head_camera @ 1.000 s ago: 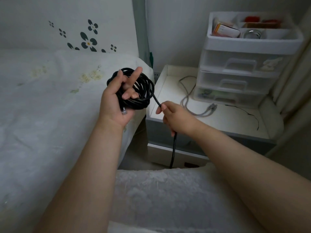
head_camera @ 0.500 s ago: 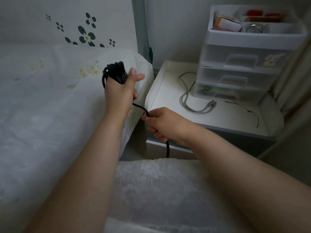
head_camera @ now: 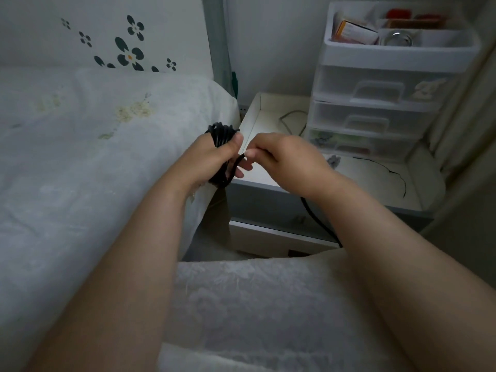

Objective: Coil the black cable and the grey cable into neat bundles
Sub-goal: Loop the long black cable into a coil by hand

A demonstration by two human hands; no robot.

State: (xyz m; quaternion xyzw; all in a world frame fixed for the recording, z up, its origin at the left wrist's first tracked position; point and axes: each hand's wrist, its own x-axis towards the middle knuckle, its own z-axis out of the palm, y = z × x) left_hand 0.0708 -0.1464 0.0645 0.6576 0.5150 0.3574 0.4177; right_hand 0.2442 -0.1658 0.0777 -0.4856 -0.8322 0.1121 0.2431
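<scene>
Risen, right hand [head_camera: 284, 159] pinches black cable [head_camera: 222, 135] beside left hand [head_camera: 212, 157].

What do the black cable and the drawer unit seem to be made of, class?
Black cable coiled in the left hand: likely matte rubber or plastic sheathing; it bends smoothly, without shine. White three-drawer unit: probably plastic; its drawer fronts look translucent, faintly glossy.

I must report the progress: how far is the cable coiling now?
Done: most of the black cable sits wound in the left hand. In hand: the right hand feeds another loop; a tail hangs below. Left: the grey cable lies uncoiled on the nightstand.
</scene>
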